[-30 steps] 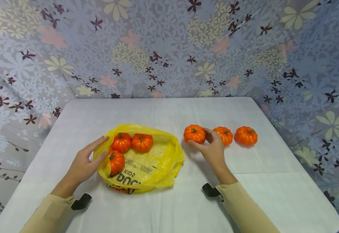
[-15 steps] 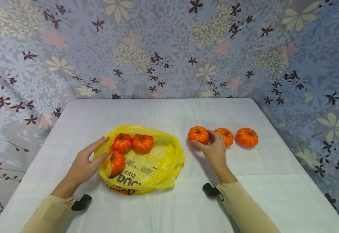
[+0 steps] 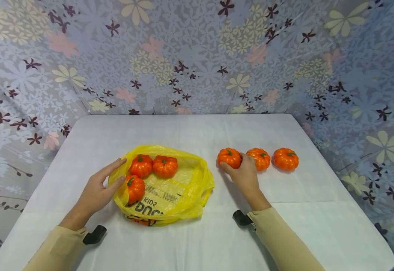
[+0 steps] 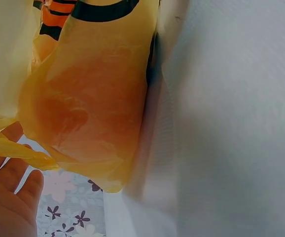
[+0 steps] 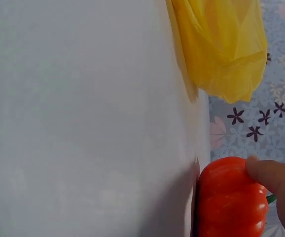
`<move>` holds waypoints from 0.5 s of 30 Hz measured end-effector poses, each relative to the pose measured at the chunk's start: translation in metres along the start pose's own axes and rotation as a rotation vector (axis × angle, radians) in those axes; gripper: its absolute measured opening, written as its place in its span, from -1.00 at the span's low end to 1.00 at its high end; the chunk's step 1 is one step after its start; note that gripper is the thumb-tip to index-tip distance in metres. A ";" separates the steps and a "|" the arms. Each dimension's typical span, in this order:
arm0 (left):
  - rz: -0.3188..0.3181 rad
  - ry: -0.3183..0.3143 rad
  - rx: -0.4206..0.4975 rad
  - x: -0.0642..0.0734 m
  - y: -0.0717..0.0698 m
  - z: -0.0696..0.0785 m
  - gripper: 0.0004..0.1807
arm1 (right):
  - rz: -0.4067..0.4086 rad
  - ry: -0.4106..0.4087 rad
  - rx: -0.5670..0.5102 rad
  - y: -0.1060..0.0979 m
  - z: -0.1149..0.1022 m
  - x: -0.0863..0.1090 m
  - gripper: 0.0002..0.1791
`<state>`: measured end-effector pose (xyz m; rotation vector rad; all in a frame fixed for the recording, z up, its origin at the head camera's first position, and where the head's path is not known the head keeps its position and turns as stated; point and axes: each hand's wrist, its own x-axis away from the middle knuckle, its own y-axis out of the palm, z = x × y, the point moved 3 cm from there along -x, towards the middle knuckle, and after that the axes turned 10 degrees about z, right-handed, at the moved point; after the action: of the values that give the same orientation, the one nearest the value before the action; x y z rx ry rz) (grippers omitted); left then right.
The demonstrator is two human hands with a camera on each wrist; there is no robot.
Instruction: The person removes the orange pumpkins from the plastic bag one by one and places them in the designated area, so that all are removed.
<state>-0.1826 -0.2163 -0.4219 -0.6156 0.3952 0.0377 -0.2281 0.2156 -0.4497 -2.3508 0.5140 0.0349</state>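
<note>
In the head view, my right hand grips a small orange pumpkin with a green stem, on or just above the table. The right wrist view shows one digit on the side of this pumpkin. My left hand is at the left rim of a yellow plastic bag, thumb and fingers spread and touching it. In the left wrist view, a yellow strip of the bag crosses over the fingers. Inside the bag lie three pumpkins. Two others, a middle pumpkin and an outer pumpkin, sit right of the gripped one.
The table has a white cover. A floral curtain stands behind it and at both sides. Black wrist mounts stick out from the tan sleeves.
My right hand, holding the pumpkin, has shifted slightly right toward the other two and lowered a little. The left hand and the bag stay in place.
</note>
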 end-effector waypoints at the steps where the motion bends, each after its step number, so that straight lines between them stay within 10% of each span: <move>1: 0.001 0.004 0.001 0.000 0.000 0.000 -0.44 | -0.006 0.002 0.012 0.000 -0.001 0.000 -0.04; 15: 0.020 0.048 0.011 0.000 -0.001 -0.002 -0.45 | 0.112 -0.145 0.001 -0.013 -0.022 0.012 0.05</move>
<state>-0.1828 -0.2183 -0.4228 -0.6025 0.4481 0.0401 -0.2147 0.2056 -0.4274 -2.2957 0.5730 0.2552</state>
